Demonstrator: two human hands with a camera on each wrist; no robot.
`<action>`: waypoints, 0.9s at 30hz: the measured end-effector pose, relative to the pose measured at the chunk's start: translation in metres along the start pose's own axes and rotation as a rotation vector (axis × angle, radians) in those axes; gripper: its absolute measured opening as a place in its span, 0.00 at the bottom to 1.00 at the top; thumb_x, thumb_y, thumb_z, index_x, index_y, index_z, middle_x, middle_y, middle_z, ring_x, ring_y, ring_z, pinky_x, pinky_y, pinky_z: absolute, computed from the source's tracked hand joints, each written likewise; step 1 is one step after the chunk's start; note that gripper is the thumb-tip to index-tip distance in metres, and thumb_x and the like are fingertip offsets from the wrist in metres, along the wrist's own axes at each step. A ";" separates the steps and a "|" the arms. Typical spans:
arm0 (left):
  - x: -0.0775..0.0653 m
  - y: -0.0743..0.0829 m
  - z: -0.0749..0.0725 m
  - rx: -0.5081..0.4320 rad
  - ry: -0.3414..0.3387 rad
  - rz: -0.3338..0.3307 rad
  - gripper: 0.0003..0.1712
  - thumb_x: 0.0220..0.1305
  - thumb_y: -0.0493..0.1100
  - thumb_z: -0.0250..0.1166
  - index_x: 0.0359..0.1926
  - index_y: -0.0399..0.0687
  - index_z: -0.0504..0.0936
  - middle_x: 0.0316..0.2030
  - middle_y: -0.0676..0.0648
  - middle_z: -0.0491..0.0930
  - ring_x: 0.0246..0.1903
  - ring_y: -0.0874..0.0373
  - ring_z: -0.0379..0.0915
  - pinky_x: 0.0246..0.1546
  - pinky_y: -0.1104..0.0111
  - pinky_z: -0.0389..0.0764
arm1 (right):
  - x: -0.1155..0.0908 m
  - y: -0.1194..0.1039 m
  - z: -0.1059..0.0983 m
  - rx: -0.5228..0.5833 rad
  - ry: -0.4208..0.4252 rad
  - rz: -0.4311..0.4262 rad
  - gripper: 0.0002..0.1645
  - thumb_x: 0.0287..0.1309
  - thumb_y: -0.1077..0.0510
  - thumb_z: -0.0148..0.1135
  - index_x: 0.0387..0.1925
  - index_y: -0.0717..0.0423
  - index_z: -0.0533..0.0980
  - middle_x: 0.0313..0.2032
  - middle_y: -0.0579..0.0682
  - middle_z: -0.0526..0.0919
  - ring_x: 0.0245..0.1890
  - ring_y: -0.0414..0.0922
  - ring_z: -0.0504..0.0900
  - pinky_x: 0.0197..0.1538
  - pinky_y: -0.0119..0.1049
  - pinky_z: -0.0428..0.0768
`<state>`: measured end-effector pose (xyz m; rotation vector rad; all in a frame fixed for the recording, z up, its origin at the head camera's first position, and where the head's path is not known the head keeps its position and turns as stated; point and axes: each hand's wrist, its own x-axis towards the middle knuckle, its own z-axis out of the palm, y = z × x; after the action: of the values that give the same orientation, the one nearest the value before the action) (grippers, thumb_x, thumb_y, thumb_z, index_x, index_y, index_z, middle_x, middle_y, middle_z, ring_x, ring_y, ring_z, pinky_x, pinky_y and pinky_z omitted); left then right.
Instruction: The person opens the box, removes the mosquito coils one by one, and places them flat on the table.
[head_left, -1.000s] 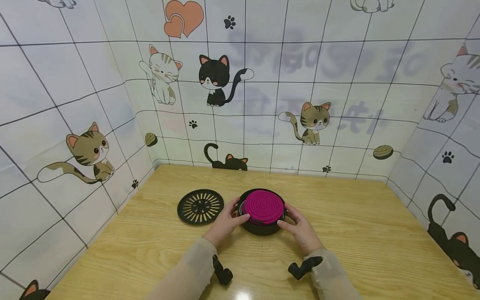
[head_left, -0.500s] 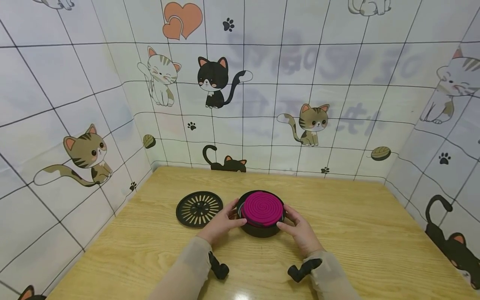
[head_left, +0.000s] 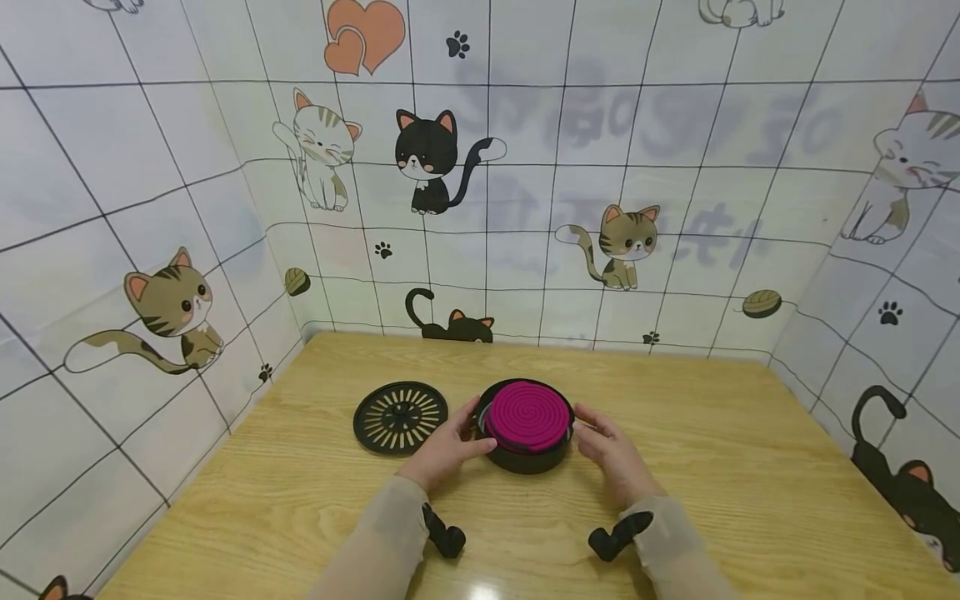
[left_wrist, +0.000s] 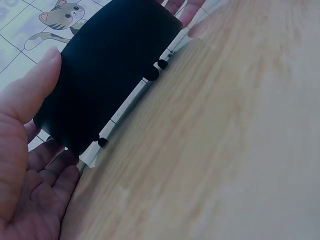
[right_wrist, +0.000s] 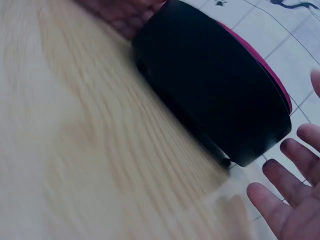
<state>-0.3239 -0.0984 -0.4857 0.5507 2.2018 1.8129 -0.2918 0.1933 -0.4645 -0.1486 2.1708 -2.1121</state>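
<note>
A magenta spiral mosquito coil (head_left: 528, 414) lies in a round black mosquito coil holder (head_left: 525, 461) near the middle of the wooden table. My left hand (head_left: 446, 447) grips the holder's left side, thumb along the front wall and fingers toward the back; the left wrist view shows the thumb (left_wrist: 45, 82) on the dark wall and the fingers reaching low beside it. My right hand (head_left: 611, 454) is just off the holder's right side. In the right wrist view its fingers (right_wrist: 285, 185) are spread and apart from the wall. Small feet (left_wrist: 152, 73) show under the holder.
A round black slotted lid (head_left: 401, 418) lies flat on the wooden table (head_left: 720, 467), left of the holder and close to my left hand. A cat-print wall covering (head_left: 525, 192) encloses the table's back and sides.
My right hand has let go of the holder and drawn slightly right, its thumb off the rim. The left hand stays at the holder, which has hardly moved.
</note>
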 end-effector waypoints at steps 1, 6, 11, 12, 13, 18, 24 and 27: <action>0.000 0.001 0.000 0.006 0.004 -0.001 0.52 0.59 0.52 0.69 0.76 0.53 0.47 0.72 0.43 0.54 0.71 0.47 0.49 0.69 0.55 0.52 | 0.001 -0.004 -0.002 -0.013 0.003 0.002 0.38 0.68 0.50 0.55 0.72 0.61 0.55 0.71 0.57 0.56 0.68 0.53 0.58 0.68 0.51 0.60; 0.000 0.001 0.001 0.021 0.015 -0.006 0.53 0.58 0.54 0.70 0.76 0.53 0.48 0.71 0.44 0.57 0.70 0.47 0.51 0.69 0.55 0.54 | 0.013 -0.030 -0.008 -0.245 0.016 -0.020 0.35 0.68 0.48 0.55 0.68 0.63 0.61 0.67 0.62 0.64 0.64 0.56 0.65 0.64 0.52 0.65; 0.001 -0.001 0.001 0.015 0.018 -0.011 0.54 0.57 0.55 0.70 0.76 0.53 0.48 0.71 0.45 0.57 0.70 0.49 0.51 0.69 0.56 0.54 | 0.029 -0.056 -0.003 -0.448 -0.017 -0.020 0.32 0.68 0.48 0.55 0.67 0.59 0.65 0.65 0.62 0.66 0.63 0.59 0.66 0.64 0.57 0.64; 0.001 -0.001 0.001 0.012 0.016 -0.012 0.54 0.57 0.55 0.70 0.76 0.54 0.48 0.71 0.45 0.57 0.70 0.50 0.51 0.69 0.56 0.54 | 0.032 -0.060 -0.001 -0.478 -0.028 -0.012 0.32 0.68 0.47 0.55 0.67 0.59 0.65 0.65 0.61 0.66 0.63 0.59 0.66 0.63 0.57 0.64; 0.001 -0.001 0.001 0.006 0.012 -0.007 0.54 0.58 0.54 0.70 0.76 0.53 0.47 0.71 0.44 0.57 0.70 0.49 0.50 0.69 0.55 0.54 | 0.035 -0.064 0.001 -0.512 -0.041 -0.008 0.32 0.67 0.48 0.55 0.67 0.59 0.66 0.65 0.61 0.66 0.63 0.59 0.66 0.62 0.57 0.65; 0.001 0.000 0.000 0.000 0.010 -0.010 0.53 0.58 0.53 0.70 0.76 0.53 0.48 0.71 0.44 0.56 0.71 0.48 0.50 0.69 0.55 0.53 | 0.049 -0.071 0.011 -0.622 -0.071 0.015 0.32 0.65 0.50 0.59 0.64 0.63 0.68 0.62 0.63 0.69 0.61 0.60 0.67 0.60 0.55 0.69; -0.001 0.003 0.001 0.034 0.029 -0.019 0.52 0.59 0.53 0.69 0.76 0.54 0.49 0.70 0.43 0.59 0.70 0.46 0.52 0.69 0.54 0.53 | 0.056 -0.064 0.017 -0.671 -0.047 0.045 0.32 0.63 0.54 0.61 0.63 0.68 0.68 0.61 0.66 0.70 0.62 0.60 0.68 0.62 0.53 0.68; -0.001 0.004 0.001 0.043 0.030 -0.015 0.51 0.60 0.52 0.69 0.76 0.54 0.49 0.69 0.42 0.60 0.69 0.46 0.53 0.69 0.53 0.54 | 0.056 -0.060 0.018 -0.678 -0.024 0.056 0.32 0.63 0.54 0.62 0.62 0.70 0.68 0.61 0.67 0.70 0.62 0.61 0.67 0.62 0.53 0.68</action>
<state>-0.3216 -0.0971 -0.4817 0.5176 2.2630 1.7810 -0.3446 0.1659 -0.4051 -0.1595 2.7375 -1.2567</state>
